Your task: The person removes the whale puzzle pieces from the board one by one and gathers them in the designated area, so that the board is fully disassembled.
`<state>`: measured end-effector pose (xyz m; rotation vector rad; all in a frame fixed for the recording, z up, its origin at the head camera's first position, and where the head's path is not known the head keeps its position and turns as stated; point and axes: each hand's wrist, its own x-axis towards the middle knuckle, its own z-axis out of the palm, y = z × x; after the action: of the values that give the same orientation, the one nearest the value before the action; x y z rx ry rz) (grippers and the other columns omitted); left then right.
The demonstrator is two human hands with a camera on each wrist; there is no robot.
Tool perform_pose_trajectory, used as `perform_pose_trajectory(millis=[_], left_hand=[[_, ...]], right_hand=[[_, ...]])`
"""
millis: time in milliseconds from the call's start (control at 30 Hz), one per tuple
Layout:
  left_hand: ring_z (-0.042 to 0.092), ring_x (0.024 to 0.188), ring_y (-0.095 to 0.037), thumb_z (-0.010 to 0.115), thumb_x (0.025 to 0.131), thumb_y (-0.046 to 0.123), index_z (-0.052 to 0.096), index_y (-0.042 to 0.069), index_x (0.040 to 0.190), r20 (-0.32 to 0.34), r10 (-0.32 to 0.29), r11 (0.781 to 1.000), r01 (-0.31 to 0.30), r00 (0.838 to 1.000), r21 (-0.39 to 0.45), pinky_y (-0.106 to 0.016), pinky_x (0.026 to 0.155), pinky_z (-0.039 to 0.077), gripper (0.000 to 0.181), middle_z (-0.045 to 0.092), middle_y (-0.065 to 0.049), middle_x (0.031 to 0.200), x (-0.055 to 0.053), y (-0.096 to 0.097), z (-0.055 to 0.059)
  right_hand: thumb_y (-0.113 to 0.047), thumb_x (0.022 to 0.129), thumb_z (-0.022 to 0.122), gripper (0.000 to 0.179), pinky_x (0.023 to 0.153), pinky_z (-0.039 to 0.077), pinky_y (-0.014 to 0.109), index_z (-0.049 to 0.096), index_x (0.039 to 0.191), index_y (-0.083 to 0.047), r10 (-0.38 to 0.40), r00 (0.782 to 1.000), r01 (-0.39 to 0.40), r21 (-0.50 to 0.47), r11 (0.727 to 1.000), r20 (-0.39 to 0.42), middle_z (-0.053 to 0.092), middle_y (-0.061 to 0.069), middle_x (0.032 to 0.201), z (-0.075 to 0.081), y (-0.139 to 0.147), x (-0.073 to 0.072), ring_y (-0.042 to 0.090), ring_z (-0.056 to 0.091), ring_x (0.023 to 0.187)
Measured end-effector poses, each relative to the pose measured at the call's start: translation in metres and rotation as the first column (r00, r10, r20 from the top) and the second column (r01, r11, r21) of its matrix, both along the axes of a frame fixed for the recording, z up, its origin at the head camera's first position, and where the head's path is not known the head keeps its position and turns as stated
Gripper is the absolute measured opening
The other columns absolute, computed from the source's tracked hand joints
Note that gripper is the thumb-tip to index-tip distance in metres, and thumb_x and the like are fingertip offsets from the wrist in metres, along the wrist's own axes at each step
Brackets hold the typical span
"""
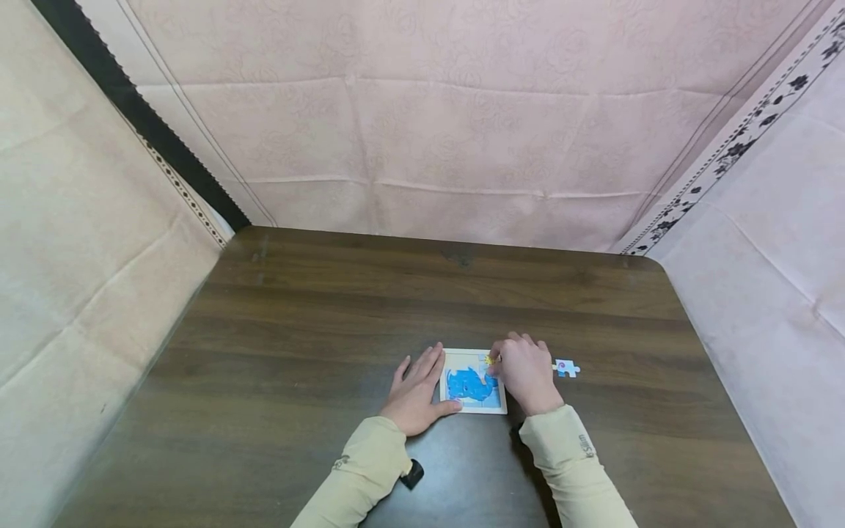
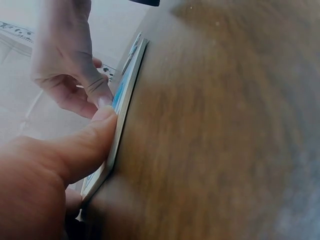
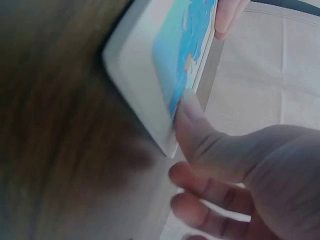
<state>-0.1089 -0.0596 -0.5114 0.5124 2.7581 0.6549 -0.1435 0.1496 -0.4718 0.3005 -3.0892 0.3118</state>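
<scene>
A small jigsaw puzzle point(image 1: 470, 383) with a blue sea-animal picture in a pale frame point(image 1: 472, 411) lies on the table. My left hand point(image 1: 416, 392) rests along its left side with fingers extended, the thumb point(image 2: 95, 137) over the near edge. At the puzzle's upper right, my right hand point(image 1: 524, 370) bends over it, thumb and index finger pinching a puzzle piece with yellow on it point(image 1: 490, 360). The right thumb point(image 3: 192, 112) comes down at the picture's edge, the other fingers curled beyond the frame. My right hand covers that corner in the head view.
A loose light-blue puzzle piece point(image 1: 566, 368) lies just right of my right hand. The dark wooden table point(image 1: 297, 330) extends around the puzzle. Pale cloth point(image 1: 422, 132) hangs behind the table's far edge and along both sides.
</scene>
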Motion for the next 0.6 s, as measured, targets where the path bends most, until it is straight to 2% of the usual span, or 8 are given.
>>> perform_pose_trajectory(millis=[267,600], left_hand=[[0.007,0.149,-0.019,0.059,0.088,0.06,0.017,0.013,0.156,0.012,0.005,1.0,-0.005,1.0,-0.003,-0.05,0.118,0.002,0.093,0.006,0.001,0.164,0.0011,0.0002,0.0015],[0.006,0.149,-0.018,0.058,0.088,0.062,0.016,0.014,0.156,0.013,0.004,1.0,-0.004,1.0,-0.009,-0.049,0.118,0.002,0.094,0.004,0.002,0.164,0.0001,0.0008,-0.0007]], right_hand=[[-0.022,0.072,0.087,0.021,0.07,0.05,0.043,0.073,0.084,-0.013,0.013,0.999,-0.011,-0.044,0.999,0.049,0.064,0.003,0.081,-0.0027,0.0038,-0.0057,0.023,0.056,0.074],[-0.018,0.073,0.087,0.024,0.081,0.049,0.048,0.07,0.088,-0.01,0.017,0.995,-0.007,-0.103,0.995,0.098,0.063,0.004,0.085,-0.0032,0.0062,-0.0052,0.025,0.055,0.08]])
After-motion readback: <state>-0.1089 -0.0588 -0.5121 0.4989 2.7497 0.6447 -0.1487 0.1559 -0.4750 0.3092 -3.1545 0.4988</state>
